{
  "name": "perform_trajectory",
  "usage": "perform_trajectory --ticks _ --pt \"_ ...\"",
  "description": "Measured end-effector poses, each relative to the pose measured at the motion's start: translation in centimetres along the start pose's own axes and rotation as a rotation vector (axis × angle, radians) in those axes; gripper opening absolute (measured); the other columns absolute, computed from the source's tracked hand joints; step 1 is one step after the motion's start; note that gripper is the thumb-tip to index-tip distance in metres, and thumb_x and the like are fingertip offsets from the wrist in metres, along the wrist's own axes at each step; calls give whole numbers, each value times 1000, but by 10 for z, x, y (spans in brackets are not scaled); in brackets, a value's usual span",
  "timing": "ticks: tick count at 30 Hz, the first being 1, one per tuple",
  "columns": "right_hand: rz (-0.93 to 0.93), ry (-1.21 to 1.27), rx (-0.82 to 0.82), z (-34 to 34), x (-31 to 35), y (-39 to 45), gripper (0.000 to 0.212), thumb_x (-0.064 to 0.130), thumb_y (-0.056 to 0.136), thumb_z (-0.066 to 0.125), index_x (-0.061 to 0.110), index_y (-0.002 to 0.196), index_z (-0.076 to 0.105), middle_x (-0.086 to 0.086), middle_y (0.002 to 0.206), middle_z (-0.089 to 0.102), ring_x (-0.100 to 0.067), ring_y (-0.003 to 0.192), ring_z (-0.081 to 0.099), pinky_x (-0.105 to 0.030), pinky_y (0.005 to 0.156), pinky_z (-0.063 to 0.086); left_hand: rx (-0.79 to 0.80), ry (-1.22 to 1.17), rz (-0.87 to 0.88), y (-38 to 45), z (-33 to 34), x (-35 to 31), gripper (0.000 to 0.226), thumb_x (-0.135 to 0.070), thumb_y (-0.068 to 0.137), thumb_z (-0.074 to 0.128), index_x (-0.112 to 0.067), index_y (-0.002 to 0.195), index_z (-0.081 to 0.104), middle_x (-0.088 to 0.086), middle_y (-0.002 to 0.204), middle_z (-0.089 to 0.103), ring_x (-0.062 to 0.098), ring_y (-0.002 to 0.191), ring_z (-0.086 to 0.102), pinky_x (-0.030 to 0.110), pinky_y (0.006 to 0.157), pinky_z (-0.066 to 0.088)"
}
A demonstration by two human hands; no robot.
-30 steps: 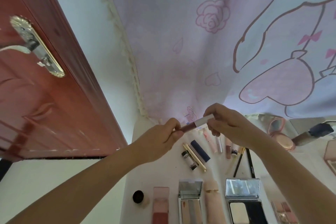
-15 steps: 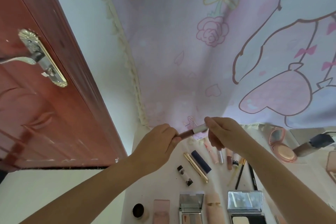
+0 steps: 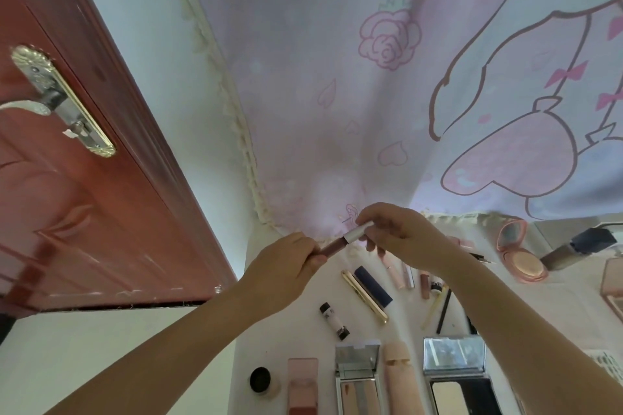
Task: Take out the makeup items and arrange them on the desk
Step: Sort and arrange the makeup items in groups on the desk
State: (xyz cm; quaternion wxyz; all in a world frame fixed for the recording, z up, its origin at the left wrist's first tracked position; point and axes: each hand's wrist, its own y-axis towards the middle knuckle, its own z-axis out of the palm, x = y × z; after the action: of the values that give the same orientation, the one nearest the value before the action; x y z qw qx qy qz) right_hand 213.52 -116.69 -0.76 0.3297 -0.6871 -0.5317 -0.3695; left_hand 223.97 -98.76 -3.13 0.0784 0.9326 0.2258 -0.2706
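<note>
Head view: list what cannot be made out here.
- Lip gloss tube: lower end hidden inside the left hand; cap tip covered by the right hand.
- Palettes along the desk: cut off by the bottom edge.
- Small tube: label too small to read.

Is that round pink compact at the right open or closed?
Open. The pink compact's lid stands raised, showing its small mirror, and the pale powder pan below is exposed on the desk.
</note>
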Motion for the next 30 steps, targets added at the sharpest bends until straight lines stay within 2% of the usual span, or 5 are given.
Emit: perform_trajectory --ticks 7,13,17,24,30 --pt "174 -81 -19 6 -5 1 29 25 94 42 21 67 50 9 46 52 0 33 43 -8 43 37 0 -32 20 1 12 3 23 -28 96 37 -13 98 55 -17 74 37 -2 66 39 6 66 35" --pt "157 239 -35 2 -15 -18 32 3 89 48 33 98 50 9 82 58 -1 64 61 -11 57 47 40 -52 0 9 26 -3 23 -29 96 38 -14 98 55 -15 75 39 3 69 40 9 59 34" --pt "272 88 -152 -1 -30 -25 24 23 92 48 20 68 51 10 43 53 -1 35 44 -8 35 33 111 -56 53 21 42 -18 25 -31 96 38 -13 94 55 -14 72 38 6 71 41 15 58 31" --pt "274 272 -235 -30 -73 -72 37 -8 84 47 25 83 61 1 72 63 -18 66 61 -37 68 50 275 -66 75 45 79 -45 25 -31 96 38 -15 94 57 -12 74 41 7 70 42 19 60 29" --pt "375 350 -398 -61 -117 -100 26 5 88 49 29 92 57 8 80 65 -1 65 65 -13 60 50 389 -248 -99 76 120 -87 30 -26 95 41 -29 65 43 -10 65 43 2 58 42 12 49 33"
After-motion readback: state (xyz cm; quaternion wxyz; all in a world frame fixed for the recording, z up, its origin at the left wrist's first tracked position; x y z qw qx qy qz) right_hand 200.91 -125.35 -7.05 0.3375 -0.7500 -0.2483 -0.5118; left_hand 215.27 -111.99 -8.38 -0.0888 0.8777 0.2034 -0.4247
